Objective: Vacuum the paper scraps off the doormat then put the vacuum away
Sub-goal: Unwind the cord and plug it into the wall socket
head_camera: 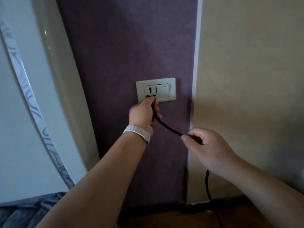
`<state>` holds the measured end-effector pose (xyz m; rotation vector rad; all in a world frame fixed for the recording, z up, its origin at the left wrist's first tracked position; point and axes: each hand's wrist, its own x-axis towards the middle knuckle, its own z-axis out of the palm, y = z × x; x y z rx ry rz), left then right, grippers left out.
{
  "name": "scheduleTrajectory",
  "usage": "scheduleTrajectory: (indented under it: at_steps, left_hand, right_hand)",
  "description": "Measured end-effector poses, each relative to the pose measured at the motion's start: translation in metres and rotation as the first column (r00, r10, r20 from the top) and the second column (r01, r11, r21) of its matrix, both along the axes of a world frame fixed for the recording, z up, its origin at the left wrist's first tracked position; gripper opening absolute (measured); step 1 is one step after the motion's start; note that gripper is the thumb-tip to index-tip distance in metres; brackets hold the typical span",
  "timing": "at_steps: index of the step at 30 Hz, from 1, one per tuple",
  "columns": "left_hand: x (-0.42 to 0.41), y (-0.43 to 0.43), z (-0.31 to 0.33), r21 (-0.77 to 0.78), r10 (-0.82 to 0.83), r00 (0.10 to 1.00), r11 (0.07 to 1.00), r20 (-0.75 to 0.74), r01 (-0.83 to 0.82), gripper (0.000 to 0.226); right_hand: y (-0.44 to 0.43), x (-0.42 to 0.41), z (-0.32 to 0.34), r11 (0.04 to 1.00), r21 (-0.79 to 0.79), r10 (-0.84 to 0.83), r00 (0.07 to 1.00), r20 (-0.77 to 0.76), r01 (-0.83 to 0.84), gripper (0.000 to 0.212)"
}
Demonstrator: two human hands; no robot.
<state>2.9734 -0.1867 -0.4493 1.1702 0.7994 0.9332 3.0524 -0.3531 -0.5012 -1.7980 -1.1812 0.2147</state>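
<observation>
Right hand [209, 145] is pinching the cord [167, 128]; left hand [143, 114] is gripping the plug [154, 97] at the socket [149, 90].

left hand [143, 115]: outstretched, pinching plug [153, 97] | right hand [209, 148]: lower, curled round cord [167, 128]

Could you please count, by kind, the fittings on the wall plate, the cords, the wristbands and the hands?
socket: 1
switch: 1
black cord: 1
white wristband: 1
hands: 2, left hand and right hand
Total: 6
</observation>
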Motion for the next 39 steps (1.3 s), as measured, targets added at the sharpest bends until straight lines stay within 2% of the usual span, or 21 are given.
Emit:
scheduleTrajectory:
  at_steps: [9, 15, 22, 25, 28, 30, 33, 35, 37, 39]
  left_hand:
    - [0.007, 0.005, 0.010, -0.075, 0.041, 0.998, 0.996, -0.052, -0.044, 0.015]
    - [0.015, 0.012, 0.022, -0.059, 0.075, 0.991, 0.995, -0.111, -0.082, 0.009]
    - [0.019, 0.000, 0.016, -0.026, 0.162, 0.987, 0.986, -0.020, -0.163, 0.015]
    - [0.010, -0.010, 0.010, 0.017, 0.092, 0.995, 0.996, -0.035, -0.091, 0.025]
    - [-0.008, -0.033, -0.009, 0.173, 0.049, 0.993, 0.985, -0.110, -0.030, 0.033]
    - [-0.022, -0.055, -0.033, 0.276, 0.001, 0.989, 0.960, -0.147, 0.040, 0.030]
    - [-0.045, -0.079, -0.080, 0.452, -0.033, 0.956, 0.876, -0.292, 0.168, 0.017]
    - [-0.055, -0.090, -0.107, 0.493, -0.149, 0.895, 0.791, -0.420, 0.363, 0.005]
    - [-0.057, -0.099, -0.127, 0.453, -0.291, 0.782, 0.682, -0.551, 0.574, 0.012]
    - [-0.052, -0.108, -0.145, 0.389, -0.393, 0.664, 0.579, -0.637, 0.716, 0.020]
  right_hand:
    - [0.000, -0.001, 0.004, 0.998, 0.045, 0.043, 0.999, -0.019, -0.042, 0.031]
    - [0.009, 0.000, 0.010, 0.993, 0.111, 0.028, 0.999, 0.028, -0.031, 0.028]
    - [0.008, 0.007, 0.003, 0.991, 0.111, -0.073, 0.997, 0.031, 0.069, 0.024]
    - [0.000, 0.002, -0.001, 0.997, 0.074, -0.037, 0.997, 0.067, 0.032, 0.018]
    - [-0.010, 0.001, -0.008, 0.998, 0.050, -0.027, 0.997, 0.071, 0.024, 0.010]
    - [-0.016, 0.003, -0.016, 0.998, 0.036, -0.046, 0.995, 0.091, 0.043, 0.007]
    - [-0.032, 0.008, -0.033, 0.998, 0.004, -0.061, 0.995, 0.081, 0.060, 0.016]
    - [-0.048, 0.013, -0.047, 0.996, -0.052, -0.062, 0.995, 0.080, 0.066, 0.024]
    - [-0.067, 0.018, -0.061, 0.988, -0.141, -0.049, 0.992, 0.119, 0.066, 0.030]
    - [-0.089, 0.024, -0.077, 0.966, -0.242, -0.044, 0.982, 0.186, 0.089, 0.037]
